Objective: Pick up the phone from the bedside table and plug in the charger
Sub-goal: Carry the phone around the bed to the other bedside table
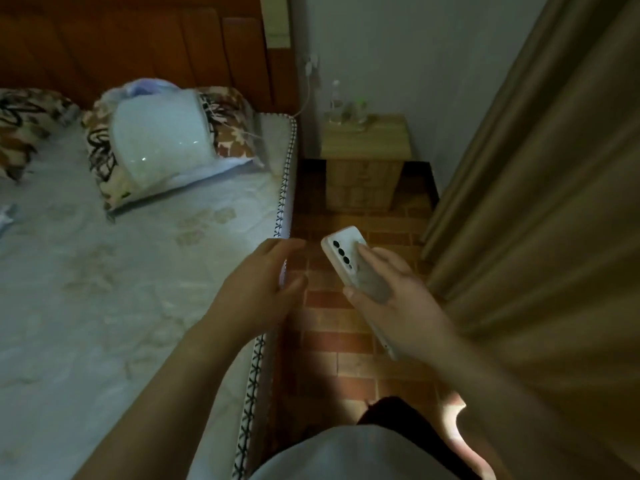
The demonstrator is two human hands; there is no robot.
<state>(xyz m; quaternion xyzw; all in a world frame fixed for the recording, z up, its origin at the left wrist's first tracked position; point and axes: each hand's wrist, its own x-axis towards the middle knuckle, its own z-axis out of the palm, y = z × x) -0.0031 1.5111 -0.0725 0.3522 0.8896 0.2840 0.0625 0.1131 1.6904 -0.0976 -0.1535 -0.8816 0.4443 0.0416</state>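
My right hand [391,296] grips a white phone [341,251], back side up, its camera lenses showing, above the brick-patterned floor. My left hand [258,285] hovers beside it over the mattress edge, fingers curled and apart, holding nothing. The wooden bedside table [367,147] stands farther ahead against the wall. A white charger [312,64] sits in a wall socket above it, and its cable [304,102] runs down toward the bed and pillow.
A bed with a pale mattress [138,271] fills the left, with patterned pillows and a white bag [162,133] on one. Clear bottles [341,107] stand on the bedside table. A brown curtain [540,202] hangs along the right.
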